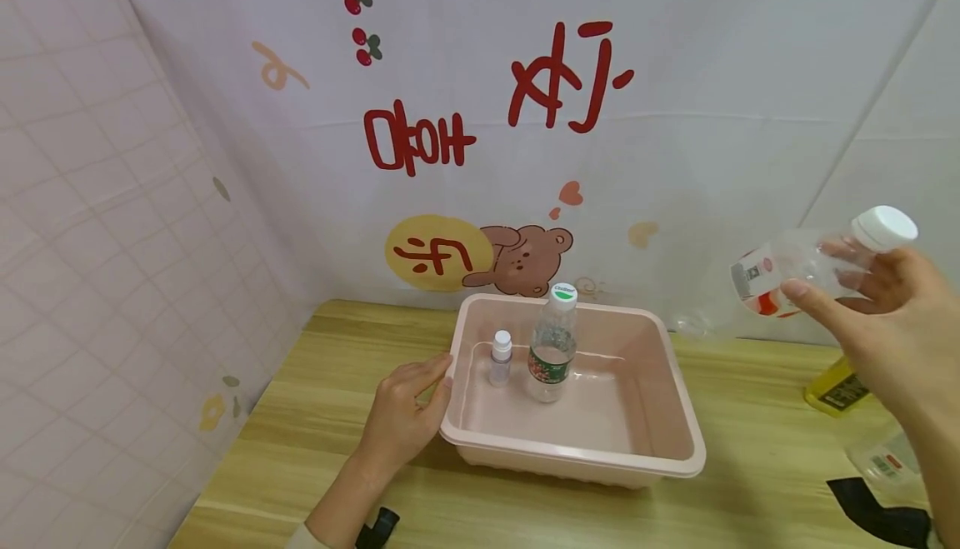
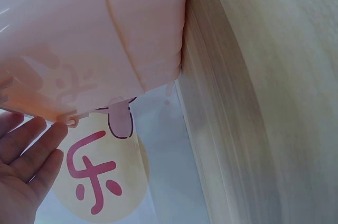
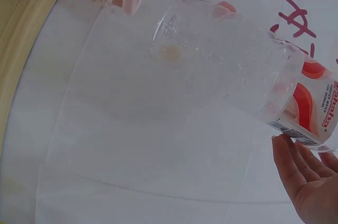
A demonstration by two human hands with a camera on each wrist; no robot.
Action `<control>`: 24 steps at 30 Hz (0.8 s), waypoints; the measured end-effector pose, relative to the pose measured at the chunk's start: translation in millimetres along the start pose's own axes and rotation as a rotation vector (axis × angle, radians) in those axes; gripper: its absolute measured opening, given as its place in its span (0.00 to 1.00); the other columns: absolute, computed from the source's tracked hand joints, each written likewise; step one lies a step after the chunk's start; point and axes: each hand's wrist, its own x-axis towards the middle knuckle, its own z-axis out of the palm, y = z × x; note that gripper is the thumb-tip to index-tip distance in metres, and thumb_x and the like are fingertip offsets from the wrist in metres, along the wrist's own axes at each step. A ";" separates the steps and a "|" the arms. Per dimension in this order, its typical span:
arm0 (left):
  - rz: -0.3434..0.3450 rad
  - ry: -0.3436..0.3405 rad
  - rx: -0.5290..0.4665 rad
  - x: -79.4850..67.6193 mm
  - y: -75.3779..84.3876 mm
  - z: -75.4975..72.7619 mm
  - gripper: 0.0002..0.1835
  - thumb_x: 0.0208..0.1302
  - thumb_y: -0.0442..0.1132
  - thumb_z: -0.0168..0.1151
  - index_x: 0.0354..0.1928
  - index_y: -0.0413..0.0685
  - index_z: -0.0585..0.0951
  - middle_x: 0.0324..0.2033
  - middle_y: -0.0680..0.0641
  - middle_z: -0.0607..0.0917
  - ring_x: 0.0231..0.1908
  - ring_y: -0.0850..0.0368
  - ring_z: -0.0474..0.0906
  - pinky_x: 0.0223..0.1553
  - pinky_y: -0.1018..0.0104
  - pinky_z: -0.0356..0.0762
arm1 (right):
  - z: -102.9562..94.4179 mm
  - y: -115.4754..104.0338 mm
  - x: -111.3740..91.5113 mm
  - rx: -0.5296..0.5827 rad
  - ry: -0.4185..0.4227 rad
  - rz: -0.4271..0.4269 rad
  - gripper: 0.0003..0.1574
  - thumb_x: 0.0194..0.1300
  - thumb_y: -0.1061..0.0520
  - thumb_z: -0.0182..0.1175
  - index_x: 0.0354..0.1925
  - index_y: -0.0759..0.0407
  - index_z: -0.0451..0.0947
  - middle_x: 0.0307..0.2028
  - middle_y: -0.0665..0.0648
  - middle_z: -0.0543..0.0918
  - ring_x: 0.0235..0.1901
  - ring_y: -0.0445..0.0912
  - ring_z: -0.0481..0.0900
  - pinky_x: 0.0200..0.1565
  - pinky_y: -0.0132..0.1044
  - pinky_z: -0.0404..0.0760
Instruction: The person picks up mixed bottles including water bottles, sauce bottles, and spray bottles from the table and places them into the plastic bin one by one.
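A pink plastic basin (image 1: pixel 577 456) stands on the wooden table. My left hand (image 1: pixel 408 403) rests against its left rim, fingers fairly straight along the edge, as the left wrist view also shows. Inside the basin, a small clear bottle with a white cap (image 1: pixel 500 366) stands beside a clear water bottle with a green label (image 1: pixel 551 363). Off to the right, my right hand (image 1: pixel 885 316) grips a large clear water bottle with a red-and-white label (image 3: pixel 311 102). This bottle is tilted in the air, its white cap toward the upper right and its base toward the basin.
On the table at the right are a yellow bottle (image 1: pixel 834 389) and a clear container with a label (image 1: pixel 885 459), partly behind my right forearm. A printed white wall cloth (image 1: pixel 712 149) hangs close behind the basin.
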 end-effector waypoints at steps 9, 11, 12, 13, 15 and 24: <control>-0.001 0.002 0.004 -1.1 -1.5 1.0 0.17 0.60 0.29 0.70 0.52 0.34 0.89 0.49 0.41 0.90 0.47 0.45 0.89 0.46 0.49 0.89 | 14.6 -17.5 -2.3 0.075 -0.020 -0.029 0.41 0.60 0.71 0.74 0.64 0.42 0.74 0.56 0.34 0.81 0.49 0.27 0.80 0.44 0.13 0.77; 0.000 -0.001 0.001 -0.6 -1.5 1.1 0.17 0.61 0.29 0.70 0.52 0.34 0.89 0.49 0.41 0.90 0.47 0.45 0.89 0.46 0.49 0.89 | 18.6 -19.2 -2.7 0.089 -0.028 -0.042 0.42 0.59 0.72 0.74 0.64 0.43 0.74 0.56 0.35 0.81 0.49 0.28 0.81 0.44 0.14 0.78; 0.000 -0.002 -0.001 -0.4 -1.4 1.1 0.17 0.61 0.29 0.70 0.52 0.34 0.89 0.49 0.41 0.90 0.47 0.45 0.89 0.47 0.49 0.89 | 20.7 -19.8 -3.0 0.099 -0.035 -0.046 0.42 0.59 0.73 0.74 0.64 0.44 0.74 0.56 0.36 0.81 0.49 0.28 0.81 0.44 0.14 0.78; 0.001 -0.003 -0.002 -0.2 -1.3 1.1 0.17 0.61 0.29 0.70 0.52 0.34 0.88 0.49 0.41 0.90 0.47 0.45 0.89 0.47 0.49 0.89 | 23.1 -20.4 -3.3 0.105 -0.039 -0.050 0.42 0.58 0.74 0.73 0.64 0.44 0.74 0.56 0.37 0.81 0.49 0.29 0.82 0.44 0.15 0.78; -0.003 -0.005 -0.002 0.0 -1.0 0.9 0.17 0.61 0.29 0.70 0.53 0.34 0.88 0.49 0.41 0.90 0.47 0.45 0.89 0.47 0.49 0.89 | 27.9 -21.3 -3.9 0.116 -0.047 -0.062 0.42 0.58 0.75 0.73 0.63 0.47 0.74 0.56 0.38 0.82 0.48 0.30 0.83 0.44 0.16 0.80; -0.013 -0.009 0.005 -0.9 0.2 0.2 0.17 0.61 0.30 0.70 0.53 0.34 0.88 0.49 0.41 0.90 0.47 0.45 0.89 0.48 0.49 0.88 | 45.8 -20.8 -8.8 0.228 -0.119 -0.098 0.42 0.56 0.78 0.72 0.64 0.54 0.75 0.56 0.43 0.84 0.44 0.33 0.86 0.41 0.20 0.83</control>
